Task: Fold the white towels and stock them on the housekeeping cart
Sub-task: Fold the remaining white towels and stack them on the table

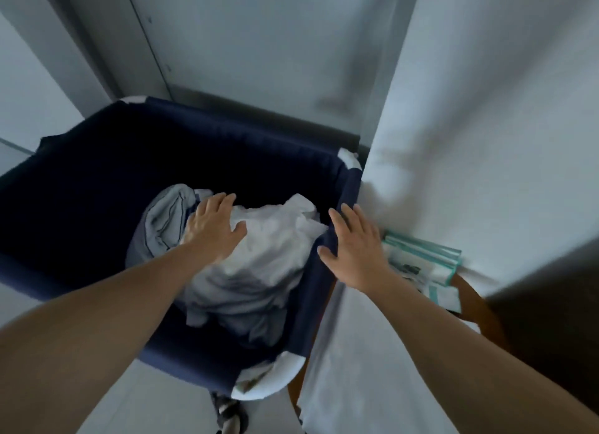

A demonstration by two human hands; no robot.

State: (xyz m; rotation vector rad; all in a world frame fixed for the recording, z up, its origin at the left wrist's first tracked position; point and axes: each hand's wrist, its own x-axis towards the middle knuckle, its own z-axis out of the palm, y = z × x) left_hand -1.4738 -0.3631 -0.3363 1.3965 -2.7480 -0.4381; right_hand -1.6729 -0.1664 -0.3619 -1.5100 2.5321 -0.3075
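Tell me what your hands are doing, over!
Left hand open, resting on white towels in navy bin. Right hand open at bin rim. Nothing blocking.

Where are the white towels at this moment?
Head view, centre: the white towels lie heaped inside the navy bin, under the left hand; the right hand is at the bin's right rim.

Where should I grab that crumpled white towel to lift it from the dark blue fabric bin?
Probably the raised, bunched folds at the top of the crumpled white towel, beside the flat left hand. Come straight down from above: the walls of the dark blue fabric bin close off every side, and those folds stand up enough to pinch.
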